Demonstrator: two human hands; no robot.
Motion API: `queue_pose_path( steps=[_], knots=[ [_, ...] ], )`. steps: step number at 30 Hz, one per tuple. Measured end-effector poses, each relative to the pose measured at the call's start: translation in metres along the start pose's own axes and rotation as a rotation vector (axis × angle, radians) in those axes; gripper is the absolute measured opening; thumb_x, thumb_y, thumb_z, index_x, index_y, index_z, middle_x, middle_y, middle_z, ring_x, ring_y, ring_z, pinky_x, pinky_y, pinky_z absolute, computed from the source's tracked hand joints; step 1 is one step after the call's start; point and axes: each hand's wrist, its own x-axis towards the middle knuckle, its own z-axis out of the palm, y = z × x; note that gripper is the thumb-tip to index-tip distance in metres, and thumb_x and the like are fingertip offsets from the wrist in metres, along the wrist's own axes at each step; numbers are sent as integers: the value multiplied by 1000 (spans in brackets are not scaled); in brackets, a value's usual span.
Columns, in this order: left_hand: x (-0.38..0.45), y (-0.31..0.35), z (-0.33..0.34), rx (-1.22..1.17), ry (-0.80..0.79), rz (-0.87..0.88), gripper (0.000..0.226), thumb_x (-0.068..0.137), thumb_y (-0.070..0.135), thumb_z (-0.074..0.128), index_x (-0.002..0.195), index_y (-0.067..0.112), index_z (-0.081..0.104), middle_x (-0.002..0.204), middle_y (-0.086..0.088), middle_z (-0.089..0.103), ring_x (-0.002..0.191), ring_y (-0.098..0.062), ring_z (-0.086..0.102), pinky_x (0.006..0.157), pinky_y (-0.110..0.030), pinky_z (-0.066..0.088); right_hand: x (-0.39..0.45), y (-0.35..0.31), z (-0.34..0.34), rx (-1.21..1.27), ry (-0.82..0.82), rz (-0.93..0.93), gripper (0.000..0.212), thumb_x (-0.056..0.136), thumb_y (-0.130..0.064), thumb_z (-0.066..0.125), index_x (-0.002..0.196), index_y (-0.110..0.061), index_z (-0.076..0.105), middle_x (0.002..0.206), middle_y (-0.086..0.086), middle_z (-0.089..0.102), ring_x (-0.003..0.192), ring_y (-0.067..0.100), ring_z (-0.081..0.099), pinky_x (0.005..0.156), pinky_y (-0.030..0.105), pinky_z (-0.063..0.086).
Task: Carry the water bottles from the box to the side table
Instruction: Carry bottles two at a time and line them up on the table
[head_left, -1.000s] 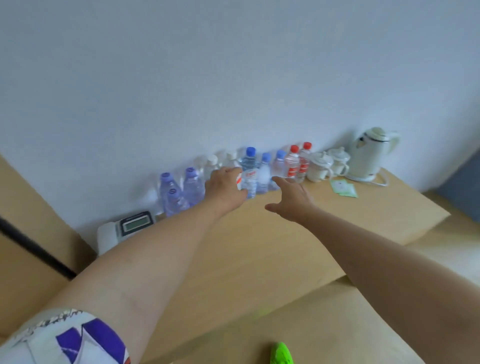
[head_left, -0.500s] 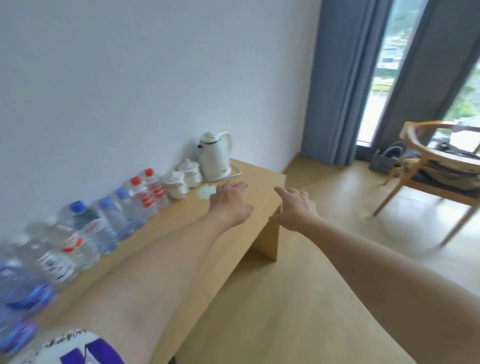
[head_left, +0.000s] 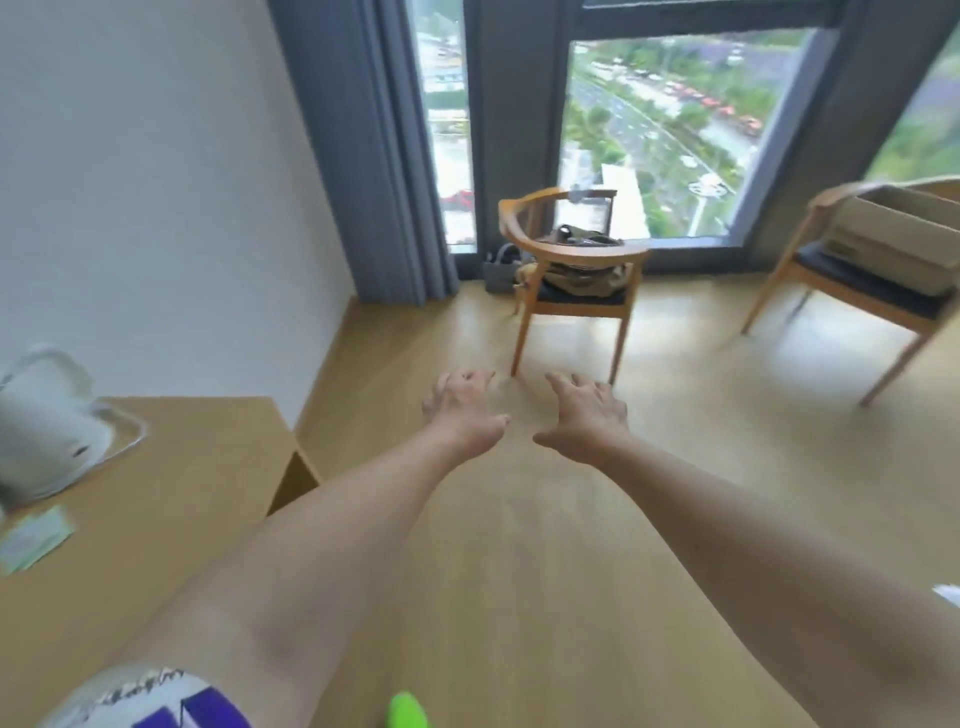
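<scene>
Over the bare wooden floor (head_left: 519, 597), at about twelve o'clock from my chest, my left hand (head_left: 462, 410) and right hand (head_left: 584, 415) reach forward side by side, fingers spread and loose, holding nothing. No water bottle shows anywhere in this view, so I cannot say where the nearest one lies. At two o'clock a cardboard box (head_left: 893, 234) sits on the seat of a wooden chair (head_left: 852, 291); I judge that to be the box I draw from, though its top is turned away and blurred, so what it holds I cannot tell. At twelve o'clock a second chair (head_left: 574, 260) carries a dark bag (head_left: 584, 241), with a small grey bag (head_left: 501, 270) on the floor just beside it. At nine o'clock the side table (head_left: 171, 467) bears a white kettle (head_left: 44, 421) and a pale green card (head_left: 34, 538). I expect full bottles to be fairly heavy for their size, with thin walls that dent under a squeeze and smooth plastic that may slip, so I would wrap each one round the middle of its body, not by the cap.
</scene>
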Motion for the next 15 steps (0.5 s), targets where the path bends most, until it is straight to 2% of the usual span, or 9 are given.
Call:
queue_pose_path(
  steps=[4,11,15],
  knots=[
    [58,65,39,-10,-77,127,74,84,46,68,150,29,38,149,-1,42,139,-25,35,112,-43,36,24,72,-11,40,15,175,86,80,-45,75,151,-36,28,151,6,37,137,31,32,106,46,32],
    [183,180,96,-53,-173,389,73,83,43,69,148,31,39,151,-2,41,139,-25,37,113,-45,37,99,178,-46,32,77,437,82,78,-46,74,147,-35,32,143,3,42,130,30,38,98,43,36],
    [264,242,110,-28,-224,519,73,83,43,69,148,31,37,152,-4,37,139,-26,33,110,-46,36,157,224,-81,44,108,569,85,79,-48,74,151,-35,30,148,5,40,135,29,36,103,43,35]
  ],
)
